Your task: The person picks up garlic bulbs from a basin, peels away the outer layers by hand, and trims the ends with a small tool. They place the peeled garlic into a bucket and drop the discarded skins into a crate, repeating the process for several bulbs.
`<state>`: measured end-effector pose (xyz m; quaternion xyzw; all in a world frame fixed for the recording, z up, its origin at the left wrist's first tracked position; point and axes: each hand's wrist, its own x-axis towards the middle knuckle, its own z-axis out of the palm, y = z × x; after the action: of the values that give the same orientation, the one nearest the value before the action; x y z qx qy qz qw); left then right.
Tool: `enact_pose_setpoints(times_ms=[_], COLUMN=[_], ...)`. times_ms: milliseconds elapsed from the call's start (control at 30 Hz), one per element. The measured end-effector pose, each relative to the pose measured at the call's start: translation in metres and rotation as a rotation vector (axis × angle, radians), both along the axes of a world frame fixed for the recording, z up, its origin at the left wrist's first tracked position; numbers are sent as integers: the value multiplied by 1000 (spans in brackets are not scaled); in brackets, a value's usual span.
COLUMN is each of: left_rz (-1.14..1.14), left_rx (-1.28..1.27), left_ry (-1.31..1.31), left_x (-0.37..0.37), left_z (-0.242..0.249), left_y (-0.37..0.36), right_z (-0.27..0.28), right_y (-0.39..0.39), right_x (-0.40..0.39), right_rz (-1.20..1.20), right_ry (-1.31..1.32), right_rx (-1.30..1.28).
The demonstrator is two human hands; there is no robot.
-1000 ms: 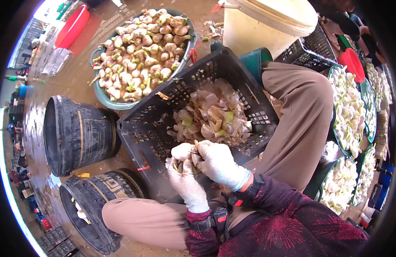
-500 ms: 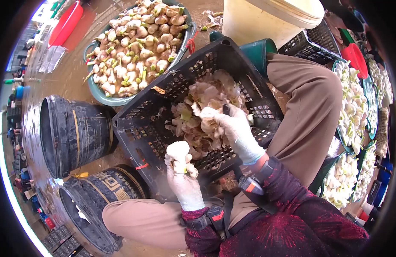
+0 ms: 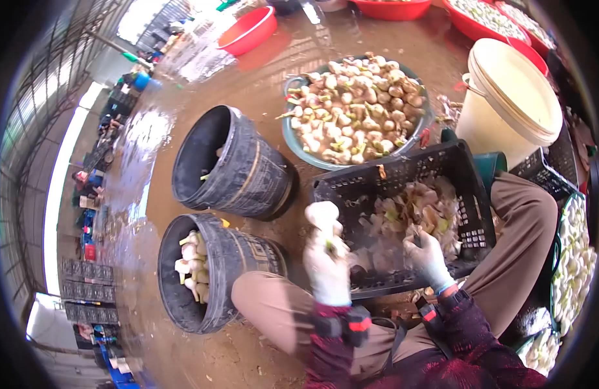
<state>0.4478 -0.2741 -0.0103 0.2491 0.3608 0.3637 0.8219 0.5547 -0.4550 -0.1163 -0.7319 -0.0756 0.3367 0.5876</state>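
My left hand (image 3: 327, 269), in a pale glove, is wrapped around several white garlic bulbs (image 3: 323, 215) at the left front corner of the black crate (image 3: 403, 165). My right hand (image 3: 429, 259), also gloved, is over the crate's front part with its fingers closed on a small dark object (image 3: 416, 239), too small to name. Loose garlic skins (image 3: 424, 209) lie in the crate beyond it. Behind the crate, a green basin (image 3: 292, 139) is heaped with unpeeled garlic bulbs (image 3: 358, 110).
Two black buckets lean at the left; the nearer bucket (image 3: 173, 292) holds garlic bulbs, the farther bucket (image 3: 183, 162) a few pieces. A cream bucket (image 3: 471, 120) stands at the back right. Tubs of white garlic (image 3: 575, 259) are on the right. A red basin (image 3: 247, 30) is farther back.
The view has turned left, showing inside both black buckets. My left hand has moved toward the crate's left side with its bulbs. My right hand has drawn back from the skins, its fingers lower.
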Motion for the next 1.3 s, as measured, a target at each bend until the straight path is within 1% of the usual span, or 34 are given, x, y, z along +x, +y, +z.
enact_pose_setpoints(times_ms=[33, 100, 133, 167, 200, 233, 267, 300, 333, 367, 400, 433, 467, 500, 533, 567, 600, 633, 667, 700, 733, 767, 800, 833, 933, 967, 1033, 1067, 1100, 1133, 1167, 1233, 1267, 1300], left_rz=[40, 83, 105, 129, 136, 134, 99, 55, 31, 157, 271, 396, 242, 88, -42, -218, -280, -377, -479, -620, -662, -741, -791, -843, -807, -758, -1042, -988, -1001, -1039, -1075, -679, -740, -730], left_rx=[81, 356, 330, 314, 373, 432, 444, 449, 441, 919, 1393, 1868, 1251, 601, 569, 769, 575, 587, 597, 541, 581, 608, 617, 630, 614, 606, 751, 786, 775, 736, 701, 656, 694, 651], left_ry=[64, 22, -48, -121, -101, -83, -95, -104, -107, 212, 521, 819, 331, -88, -77, 10, 29, 175, 287, 358, 512, 644, 760, 877, 1217, 1100, 1328, 1294, 1328, 1292, 1256, 811, 806, 775], left_x=[9, 17, 21, 24, 27, 30, 33, 33, 29, 26, 30, 38, 43, 52, 76, 96, 124, 144, 165, 185, 205, 221, 233, 245, 282, 289, 311, 313, 316, 317, 316, 293, 289, 278], left_z=[20, 43, 56, 70, 84, 98, 105, 111, 122, 127, 128, 124, 116, 107, 115, 95, 84, 62, 44, 6, -6, -40, -64, -82, -137, -145, -156, -154, -150, -146, -140, -152, -110, -87], left_y=[27, 92, 122, 151, 171, 190, 219, 247, 259, 267, 271, 280, 297, 308, 248, 233, 212, 203, 189, 206, 196, 217, 238, 254, 285, 278, 283, 271, 265, 263, 261, 276, 259, 255], right_z=[3, 8, 27, 32, 33, 30, 18, 12, 11, 12, 14, 5, -4, -10, 2, 21, 34, 31, 35, 38, 35, 31, 29, 31, 28, 30, 41, 45, 48, 51, 49, 35, 25, 34], right_y=[0, -3, -2, 0, 0, 0, -1, -1, 0, -3, -4, -4, -4, 0, 3, 5, 6, 5, 4, 4, 4, 5, 6, 7, 11, 13, 16, 18, 19, 19, 19, 16, 12, 12], right_x=[-1, -5, -4, -1, 0, 0, 2, 1, 2, 1, 0, 0, -2, -5, -4, -4, -1, -3, -1, 1, 2, 2, 3, 6, 13, 16, 29, 33, 37, 38, 34, 20, 11, 13], right_rz=[11, 2, 1, 17, 5, -17, -16, -12, 9, 17, 8, 1, -25, -43, -37, -26, 45, 59, 114, 168, 169, 173, 176, 182, 189, 201, 249, 248, 263, 274, 268, 166, 187, 190], right_ry=[-7, -40, 8, 4, -38, -81, -88, -153, -138, -118, -198, -208, -279, -348, -289, -229, -270, -343, -278, -210, -224, -233, -311, -290, -167, -104, 93, 107, 225, 336, 336, -131, -166, -167], right_rx=[11, 21, 20, 35, 32, 30, 21, 52, 51, 33, -21, 24, -13, -44, -59, -73, -140, -94, -135, -174, -182, -186, -163, -121, -113, -126, -154, -161, -156, -149, -152, -94, -121, -148])
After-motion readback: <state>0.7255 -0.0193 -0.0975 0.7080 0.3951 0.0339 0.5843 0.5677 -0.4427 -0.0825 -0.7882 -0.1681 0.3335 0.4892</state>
